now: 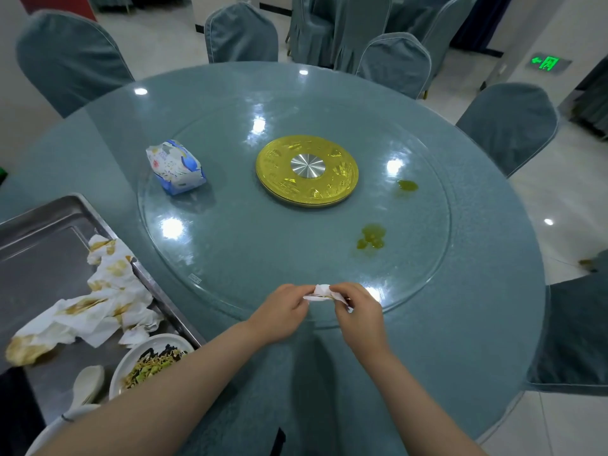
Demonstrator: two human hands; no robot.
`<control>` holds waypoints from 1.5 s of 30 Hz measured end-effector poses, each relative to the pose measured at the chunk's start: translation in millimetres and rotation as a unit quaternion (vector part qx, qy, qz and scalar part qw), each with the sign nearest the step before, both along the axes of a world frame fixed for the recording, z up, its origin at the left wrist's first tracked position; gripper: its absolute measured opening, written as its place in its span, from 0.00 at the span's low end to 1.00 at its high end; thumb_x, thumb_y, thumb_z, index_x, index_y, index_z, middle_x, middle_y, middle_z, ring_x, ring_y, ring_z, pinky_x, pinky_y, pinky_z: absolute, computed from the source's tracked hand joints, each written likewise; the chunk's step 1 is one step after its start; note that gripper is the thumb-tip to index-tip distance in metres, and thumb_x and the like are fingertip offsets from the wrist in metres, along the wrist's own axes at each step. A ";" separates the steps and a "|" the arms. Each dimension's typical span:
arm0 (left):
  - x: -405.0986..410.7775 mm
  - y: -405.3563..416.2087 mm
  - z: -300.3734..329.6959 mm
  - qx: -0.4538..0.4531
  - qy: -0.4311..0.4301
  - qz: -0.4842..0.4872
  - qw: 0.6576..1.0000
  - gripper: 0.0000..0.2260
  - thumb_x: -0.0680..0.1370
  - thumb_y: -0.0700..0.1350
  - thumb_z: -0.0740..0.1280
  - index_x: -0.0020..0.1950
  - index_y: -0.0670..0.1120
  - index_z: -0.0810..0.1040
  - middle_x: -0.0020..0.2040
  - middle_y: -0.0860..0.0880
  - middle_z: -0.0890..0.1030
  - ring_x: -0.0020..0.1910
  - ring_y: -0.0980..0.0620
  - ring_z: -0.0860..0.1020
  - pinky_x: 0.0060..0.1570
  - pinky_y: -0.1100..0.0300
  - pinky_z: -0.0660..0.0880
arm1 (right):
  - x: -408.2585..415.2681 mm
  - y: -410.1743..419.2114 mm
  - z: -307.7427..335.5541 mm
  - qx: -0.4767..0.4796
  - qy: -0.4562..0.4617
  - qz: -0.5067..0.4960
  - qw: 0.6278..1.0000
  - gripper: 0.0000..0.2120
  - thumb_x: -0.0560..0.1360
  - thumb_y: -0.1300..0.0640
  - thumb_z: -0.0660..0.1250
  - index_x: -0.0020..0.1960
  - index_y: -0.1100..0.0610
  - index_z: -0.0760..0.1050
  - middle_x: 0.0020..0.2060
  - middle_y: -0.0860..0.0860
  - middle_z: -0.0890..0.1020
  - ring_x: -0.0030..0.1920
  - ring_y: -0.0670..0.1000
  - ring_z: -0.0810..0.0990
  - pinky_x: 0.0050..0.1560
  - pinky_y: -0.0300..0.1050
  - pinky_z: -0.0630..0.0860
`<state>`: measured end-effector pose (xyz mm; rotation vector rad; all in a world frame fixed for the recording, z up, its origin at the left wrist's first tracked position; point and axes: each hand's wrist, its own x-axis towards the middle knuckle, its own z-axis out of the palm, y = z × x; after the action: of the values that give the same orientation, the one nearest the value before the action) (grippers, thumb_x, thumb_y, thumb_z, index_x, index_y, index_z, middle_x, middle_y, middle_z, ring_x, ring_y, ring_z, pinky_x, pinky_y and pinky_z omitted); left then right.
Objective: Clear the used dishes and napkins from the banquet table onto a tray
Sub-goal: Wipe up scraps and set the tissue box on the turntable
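- Small white napkin (320, 292) pinched between both hands at about 6 o'clock on the glass turntable (427, 258), just above its near edge; a yellowish stain faintly visible on it.
- Left hand (284, 312) curled onto the napkin's left end, right hand (357, 311) curled onto its right end, fingertips of the two nearly meeting over the paper.
- Step in hand, by judgement: wadding or folding this napkin, either for the tray or for a wipe at the spills first; which of the two cannot be told.
- Metal tray (49, 218) at roughly 8 o'clock on the surface (493, 324), already loaded: a heap of stained napkins (98, 301), a white plate (153, 360) with food scraps at its near corner, a white spoon (88, 383) just beside the plate.
- Two greenish-yellow oil spills on the glass, one (371, 238) at about 4 o'clock, another (408, 185) near 3 o'clock, both well apart from the hands.
- Blue-and-white tissue pack (176, 167) at about 10 o'clock, gold centre disc (279, 179) at the hub.
- No dishes visible off the tray; clearing seems close to its end.
- Next move calls for: a leftward carry across to the tray, release onto the napkin heap, clear of the plate rim; or, should wiping be meant, a reach right toward the nearer spill with the napkin pressed flat.
- Blue-covered chairs (508, 123) ringed round the far side.
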<state>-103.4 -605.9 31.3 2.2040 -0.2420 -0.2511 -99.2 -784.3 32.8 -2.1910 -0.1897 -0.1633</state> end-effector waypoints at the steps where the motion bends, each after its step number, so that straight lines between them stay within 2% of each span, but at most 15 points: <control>1: -0.5 -1.0 3.4 -0.040 0.017 0.016 0.999 0.18 0.73 0.40 0.54 0.54 0.49 0.80 0.34 0.50 0.73 0.32 0.56 0.67 0.35 0.63 0.64 | -0.3 2.7 1.9 0.032 0.021 -0.019 0.999 0.11 0.73 0.69 0.67 0.49 0.56 0.82 0.45 0.45 0.81 0.46 0.40 0.78 0.45 0.29 0.71; 3: -2.1 -4.2 15.1 -0.099 0.051 0.052 0.992 0.17 0.74 0.41 0.55 0.53 0.47 0.81 0.34 0.46 0.73 0.32 0.56 0.67 0.34 0.62 0.64 | -1.1 8.2 6.0 0.102 0.072 -0.062 0.990 0.08 0.74 0.65 0.69 0.49 0.53 0.81 0.45 0.45 0.81 0.46 0.42 0.79 0.44 0.31 0.74; 6: -2.7 -8.5 31.7 -0.159 0.137 0.101 0.973 0.14 0.79 0.40 0.56 0.51 0.48 0.81 0.44 0.51 0.74 0.44 0.56 0.70 0.42 0.69 0.68 | -2.8 15.4 8.9 0.175 0.112 -0.100 0.973 0.05 0.74 0.61 0.71 0.47 0.52 0.78 0.44 0.46 0.82 0.46 0.41 0.80 0.44 0.32 0.76; 10: 2.2 -12.4 31.1 -0.237 0.235 0.098 0.938 0.19 0.68 0.45 0.57 0.53 0.48 0.82 0.51 0.48 0.82 0.52 0.50 0.76 0.57 0.57 0.72 | -6.1 20.2 1.0 0.161 0.112 -0.081 0.977 0.04 0.74 0.58 0.71 0.47 0.51 0.79 0.45 0.45 0.82 0.48 0.42 0.81 0.47 0.36 0.77; 14: 1.1 -23.7 30.4 -0.329 0.304 0.132 0.884 0.18 0.76 0.40 0.56 0.58 0.45 0.82 0.60 0.45 0.81 0.55 0.53 0.77 0.65 0.53 0.70 | -4.3 20.1 -9.0 0.152 0.106 -0.083 0.979 0.06 0.73 0.52 0.73 0.48 0.47 0.79 0.46 0.43 0.82 0.50 0.43 0.80 0.48 0.37 0.77; 17: 3.4 -21.0 21.9 -0.350 0.340 0.133 0.863 0.18 0.78 0.39 0.55 0.63 0.47 0.79 0.60 0.48 0.81 0.60 0.55 0.76 0.64 0.53 0.69 | 2.1 12.8 -11.7 0.125 0.095 -0.092 0.983 0.05 0.73 0.58 0.72 0.44 0.49 0.81 0.42 0.43 0.83 0.46 0.43 0.81 0.45 0.34 0.75; 20: 9.4 -12.6 14.5 -0.234 0.294 0.128 0.918 0.21 0.76 0.38 0.56 0.68 0.45 0.74 0.64 0.50 0.78 0.67 0.55 0.72 0.63 0.61 0.66 | 22.9 -5.3 -19.7 0.035 0.030 -0.088 0.995 0.08 0.72 0.66 0.71 0.41 0.54 0.81 0.42 0.46 0.82 0.42 0.44 0.80 0.44 0.31 0.73; 23: 10.8 1.0 2.1 0.044 0.148 0.102 0.983 0.26 0.75 0.47 0.57 0.73 0.45 0.68 0.73 0.47 0.68 0.73 0.49 0.64 0.70 0.61 0.56 | 45.0 -23.1 -34.6 -0.099 -0.017 -0.057 0.993 0.06 0.71 0.68 0.71 0.42 0.58 0.81 0.43 0.49 0.82 0.43 0.48 0.79 0.46 0.28 0.68; 25: 5.4 14.1 -9.4 0.216 0.111 0.062 0.968 0.29 0.76 0.51 0.58 0.77 0.50 0.60 0.78 0.46 0.57 0.77 0.46 0.54 0.74 0.52 0.50 | 46.2 -26.5 -47.7 -0.161 -0.016 -0.015 0.987 0.06 0.71 0.68 0.69 0.42 0.59 0.82 0.43 0.50 0.82 0.43 0.53 0.80 0.45 0.33 0.72; 27: -2.1 25.0 -22.6 0.309 0.109 0.025 0.944 0.30 0.78 0.52 0.59 0.79 0.54 0.52 0.80 0.48 0.48 0.78 0.45 0.46 0.75 0.45 0.47 | 50.3 -29.3 -56.2 -0.184 -0.016 0.022 0.983 0.07 0.70 0.67 0.68 0.42 0.58 0.82 0.42 0.51 0.83 0.41 0.55 0.80 0.41 0.43 0.78; 30: -8.2 32.2 -32.1 0.357 0.086 -0.020 0.930 0.31 0.80 0.53 0.58 0.79 0.55 0.47 0.80 0.48 0.42 0.78 0.44 0.42 0.75 0.43 0.46 | 97.8 -27.9 -52.9 -0.208 0.011 0.044 0.977 0.08 0.72 0.67 0.68 0.44 0.58 0.84 0.46 0.52 0.83 0.45 0.57 0.81 0.46 0.39 0.73; 33: -5.3 34.8 -35.2 0.374 0.078 -0.031 0.924 0.31 0.80 0.54 0.57 0.79 0.55 0.45 0.80 0.48 0.41 0.78 0.44 0.42 0.75 0.43 0.46 | 145.2 -14.6 -48.7 -0.203 0.051 0.001 0.978 0.09 0.74 0.68 0.66 0.47 0.60 0.84 0.50 0.54 0.83 0.50 0.56 0.80 0.47 0.32 0.64; 36: -6.6 35.9 -34.7 0.383 0.077 -0.040 0.920 0.31 0.80 0.54 0.56 0.79 0.55 0.45 0.80 0.48 0.41 0.78 0.43 0.42 0.75 0.44 0.46 | 126.0 -8.9 -55.5 -0.190 0.051 -0.005 0.980 0.09 0.72 0.68 0.69 0.46 0.58 0.84 0.49 0.53 0.84 0.49 0.55 0.81 0.46 0.30 0.65; 41: -4.5 44.6 -33.7 0.382 0.076 -0.040 0.920 0.30 0.80 0.52 0.55 0.79 0.55 0.44 0.80 0.49 0.40 0.78 0.44 0.42 0.75 0.44 0.46 | 44.0 -48.0 -60.7 -0.197 0.013 0.084 0.977 0.10 0.67 0.68 0.75 0.42 0.55 0.84 0.41 0.46 0.83 0.40 0.50 0.82 0.42 0.31 0.70; 45: -8.1 48.0 -36.2 0.380 0.071 -0.037 0.922 0.30 0.80 0.52 0.55 0.79 0.55 0.44 0.80 0.48 0.40 0.78 0.44 0.41 0.76 0.44 0.45 | 82.5 -32.5 -56.1 -0.215 0.044 0.112 0.969 0.06 0.70 0.64 0.74 0.43 0.54 0.84 0.43 0.49 0.84 0.42 0.51 0.81 0.42 0.30 0.65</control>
<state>-111.5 -557.9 -4.9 2.9278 -0.1599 -0.6286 -16.6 -816.8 -23.3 -2.5793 -0.4554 0.1142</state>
